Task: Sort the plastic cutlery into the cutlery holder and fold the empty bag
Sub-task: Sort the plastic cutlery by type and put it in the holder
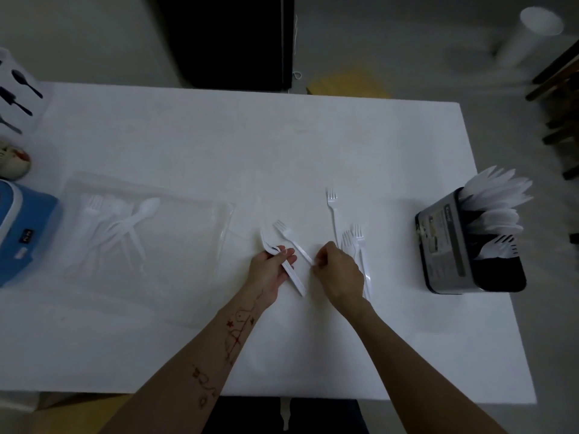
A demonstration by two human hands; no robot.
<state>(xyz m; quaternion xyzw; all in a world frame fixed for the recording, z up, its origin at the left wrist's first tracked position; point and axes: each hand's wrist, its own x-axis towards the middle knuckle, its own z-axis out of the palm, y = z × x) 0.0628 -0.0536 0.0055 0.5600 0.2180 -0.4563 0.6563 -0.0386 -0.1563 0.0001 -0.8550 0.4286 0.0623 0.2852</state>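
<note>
Two hands [272, 267], one cutlery holder [454, 245], one clear bag [188, 245], one blue box [22, 233], and three forks [332, 205] lying loose on the surface [282, 145].

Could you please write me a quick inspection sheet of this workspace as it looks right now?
Surface: white table, bare in the middle.
Job's things: clear bag lies flat at left with spoons and forks inside; cutlery holder at right holds white cutlery in its compartments; loose forks lie on the table by the right hand.
Clutter: blue box at the left edge; white card with black cutlery pictures at far left.
Hands: left hand grips a few forks; right hand pinches the handle of one fork.
Cables: nothing seen.
Surroundings: dark cabinet behind the table; white roll on the floor.
</note>
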